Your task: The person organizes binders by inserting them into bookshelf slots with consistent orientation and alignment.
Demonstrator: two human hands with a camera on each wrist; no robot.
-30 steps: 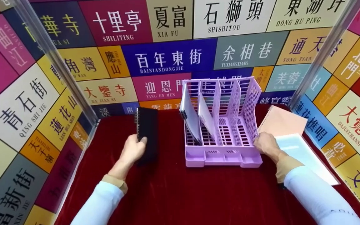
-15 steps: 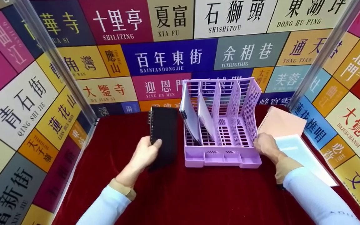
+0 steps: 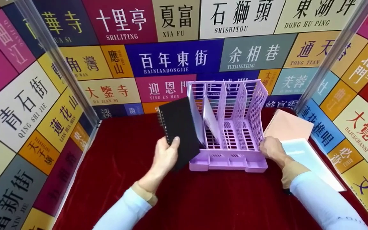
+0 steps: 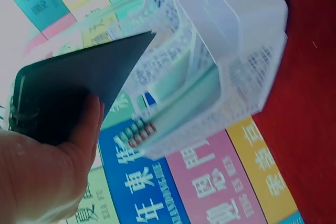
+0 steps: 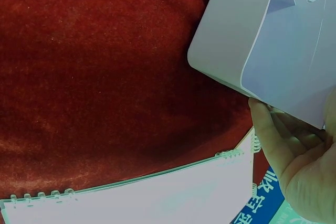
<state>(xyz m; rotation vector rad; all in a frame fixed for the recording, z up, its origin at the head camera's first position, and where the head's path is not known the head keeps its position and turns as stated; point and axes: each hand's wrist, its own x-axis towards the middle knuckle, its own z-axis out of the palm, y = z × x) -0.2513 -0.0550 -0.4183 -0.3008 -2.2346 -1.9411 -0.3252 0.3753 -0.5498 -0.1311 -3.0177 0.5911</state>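
Note:
My left hand [image 3: 165, 155] grips a black spiral notebook [image 3: 180, 127] along its coil side, thumb flat across the cover. The notebook stands tilted to the right, overlapping the left side of a purple desk file organizer [image 3: 228, 162]. In the left wrist view, the notebook's free corner [image 4: 149, 36] points at the organizer's slots. Two thin notebooks lean inside: one in the leftmost slot [image 3: 197, 123], partly hidden by the black one, and another [image 3: 210, 119] in the slot beside it. My right hand [image 3: 273, 149] holds the organizer's right side near the front, fingers against the wall.
Right of the organizer lie a pink spiral notebook [image 3: 288, 124] and a pale blue, clear-edged notebook [image 3: 308, 161]. Dark red cloth [image 3: 222, 201] covers the table. Sign-printed panels [image 3: 174, 59] with clear corner posts [image 3: 326, 60] enclose the back and sides.
My left hand has brought the black notebook rightward to the organizer, raising it and tilting its top, with more of its cover showing. My right hand and the organizer have stayed put.

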